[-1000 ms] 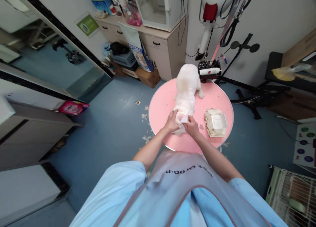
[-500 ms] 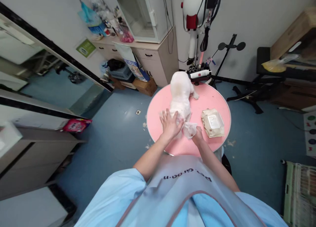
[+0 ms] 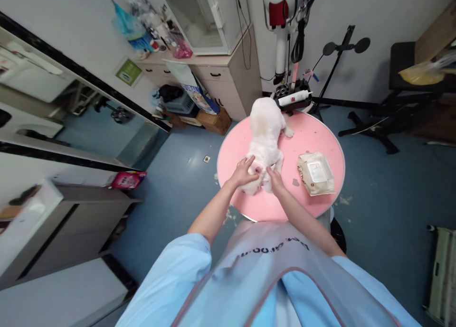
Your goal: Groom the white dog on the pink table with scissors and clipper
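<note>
A white short-clipped dog lies on the round pink table, its head nearest me. On the left of its head is my left hand, thumb and fingers parted around a pinkish, dark-centred spot that looks like the inside of an ear. My right hand touches the other side of the head, fingers together and pointing forward. White material lies between the hands; I cannot tell whether it is fur or a wipe. To the right stands a beige pack of wipes with a white lid.
Behind the table a black holder carries a white tube, beside a white dryer arm. A black stand rises at the back right. Cabinets line the back wall. Fur tufts lie on the blue floor.
The white wipe that hung from my right hand no longer shows clearly. My right hand has moved in against the dog's head, and the left has shifted around the ear area. The camera view has turned slightly.
</note>
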The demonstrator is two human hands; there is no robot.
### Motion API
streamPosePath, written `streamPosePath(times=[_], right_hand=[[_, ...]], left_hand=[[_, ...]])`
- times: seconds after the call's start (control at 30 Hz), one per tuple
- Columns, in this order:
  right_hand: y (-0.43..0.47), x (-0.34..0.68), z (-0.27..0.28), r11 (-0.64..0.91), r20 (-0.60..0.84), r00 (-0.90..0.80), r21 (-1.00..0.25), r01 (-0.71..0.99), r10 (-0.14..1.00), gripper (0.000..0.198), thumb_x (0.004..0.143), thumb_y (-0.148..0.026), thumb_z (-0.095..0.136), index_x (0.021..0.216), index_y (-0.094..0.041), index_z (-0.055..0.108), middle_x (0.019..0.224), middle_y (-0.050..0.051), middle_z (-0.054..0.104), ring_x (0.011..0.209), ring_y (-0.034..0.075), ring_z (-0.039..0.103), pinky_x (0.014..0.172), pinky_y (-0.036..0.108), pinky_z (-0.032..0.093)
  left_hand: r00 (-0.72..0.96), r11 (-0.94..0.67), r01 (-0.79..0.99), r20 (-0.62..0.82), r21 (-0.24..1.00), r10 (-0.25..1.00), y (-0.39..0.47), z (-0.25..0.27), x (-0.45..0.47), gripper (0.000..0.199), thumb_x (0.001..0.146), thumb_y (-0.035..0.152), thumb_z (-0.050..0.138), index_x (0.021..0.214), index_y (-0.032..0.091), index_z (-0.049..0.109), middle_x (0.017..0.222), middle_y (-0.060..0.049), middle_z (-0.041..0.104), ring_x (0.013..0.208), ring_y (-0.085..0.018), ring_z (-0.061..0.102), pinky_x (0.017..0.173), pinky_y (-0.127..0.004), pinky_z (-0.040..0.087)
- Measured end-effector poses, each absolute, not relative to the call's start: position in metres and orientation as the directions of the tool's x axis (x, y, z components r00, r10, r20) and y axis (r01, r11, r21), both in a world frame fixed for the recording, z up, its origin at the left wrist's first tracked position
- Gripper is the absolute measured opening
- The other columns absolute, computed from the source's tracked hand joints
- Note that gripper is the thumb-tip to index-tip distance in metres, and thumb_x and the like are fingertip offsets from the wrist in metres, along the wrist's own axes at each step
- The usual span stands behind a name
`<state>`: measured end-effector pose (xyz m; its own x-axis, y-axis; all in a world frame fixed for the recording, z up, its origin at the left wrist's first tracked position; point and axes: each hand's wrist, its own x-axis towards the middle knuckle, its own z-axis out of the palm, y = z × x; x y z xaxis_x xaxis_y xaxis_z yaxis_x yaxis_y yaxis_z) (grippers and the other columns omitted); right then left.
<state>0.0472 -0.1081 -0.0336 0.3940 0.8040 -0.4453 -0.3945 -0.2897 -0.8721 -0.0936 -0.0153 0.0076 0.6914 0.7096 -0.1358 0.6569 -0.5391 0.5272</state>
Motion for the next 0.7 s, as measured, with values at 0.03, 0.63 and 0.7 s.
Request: streamPosePath(times=[0.03,0.63,0.7], right_hand=[[-0.104,0.046,-0.032,-0.316,-0.455,0.393,-0.874,-0.369,0.799,0.059,0.065,-0.061,0.065,0.101,-0.015,0.064,0.095,0.01,0.071,0.083,0.023,0.066,0.07,0.032,0.052],[-0.107,0.063,-0.017,-0.39,-0.431,0.524,-0.9,-0.194,0.734,0.036,0.062,-0.045,0.066,0.081,-0.013,0.067,0.07,0.004,0.068,0.066,0.021,0.063,0.058,0.028,0.048],[-0.103,0.064,-0.018,-0.406,-0.448,0.523,-0.891,-0.2,0.725,0.035,0.062,-0.044,0.065,0.079,-0.014,0.066,0.071,0.005,0.068,0.067,0.021,0.063,0.058,0.028,0.049]], left_hand=[[0.71,-0.549,0.644,-0.149,0.533,0.689,-0.013,0.01,-0.093,0.093,0.069,0.04,0.07,0.149,0.017,0.029,0.152,-0.012,0.033,0.14,-0.034,0.028,0.115,-0.045,0.024],[0.629,-0.398,0.687,-0.224,0.609,0.744,-0.009,0.035,-0.067,0.107,0.061,0.053,0.075,0.147,0.01,0.027,0.142,-0.02,0.045,0.129,-0.035,0.045,0.104,-0.042,0.038],[0.667,-0.412,0.649,-0.218,0.64,0.713,-0.007,0.034,-0.069,0.104,0.061,0.047,0.076,0.146,0.011,0.028,0.139,-0.019,0.049,0.125,-0.033,0.05,0.101,-0.041,0.041]])
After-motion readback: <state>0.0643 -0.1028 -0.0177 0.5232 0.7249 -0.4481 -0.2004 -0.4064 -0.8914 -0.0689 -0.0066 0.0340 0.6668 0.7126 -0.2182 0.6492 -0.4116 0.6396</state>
